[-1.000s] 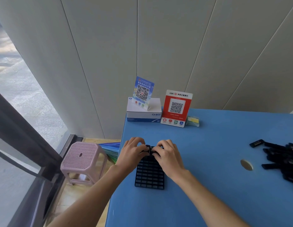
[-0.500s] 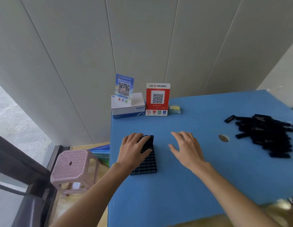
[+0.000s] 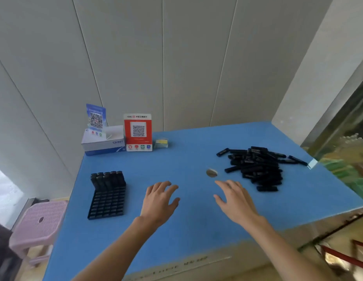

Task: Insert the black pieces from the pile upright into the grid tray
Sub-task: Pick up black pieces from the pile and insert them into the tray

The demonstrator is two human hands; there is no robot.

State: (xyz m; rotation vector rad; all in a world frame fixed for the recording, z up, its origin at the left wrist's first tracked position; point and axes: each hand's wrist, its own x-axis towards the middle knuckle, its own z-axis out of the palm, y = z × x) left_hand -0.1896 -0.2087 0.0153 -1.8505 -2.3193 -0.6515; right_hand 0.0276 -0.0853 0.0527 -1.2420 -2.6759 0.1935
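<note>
The black grid tray (image 3: 107, 205) lies on the left of the blue table (image 3: 196, 224). Several black pieces (image 3: 107, 179) stand upright in its far rows. A pile of black pieces (image 3: 257, 167) lies flat at the far right of the table. My left hand (image 3: 159, 201) hovers over the table's middle, to the right of the tray, fingers relaxed and holding nothing. My right hand (image 3: 234, 197) is spread with straight fingers, just short of the pile's near left edge and holding nothing.
A round hole (image 3: 211, 173) sits in the table between my hands and the pile. A white box (image 3: 103, 142), a blue QR sign (image 3: 95, 118), a red QR sign (image 3: 138, 131) and a small yellow-green block (image 3: 161, 143) stand at the back left. A pink stool (image 3: 39, 226) is left of the table; a glass tank (image 3: 342, 151) is at the right.
Both hands have left the tray and travelled right toward the pile. The left hand let go of the tray's far end. The view has swung right, showing the whole pile.
</note>
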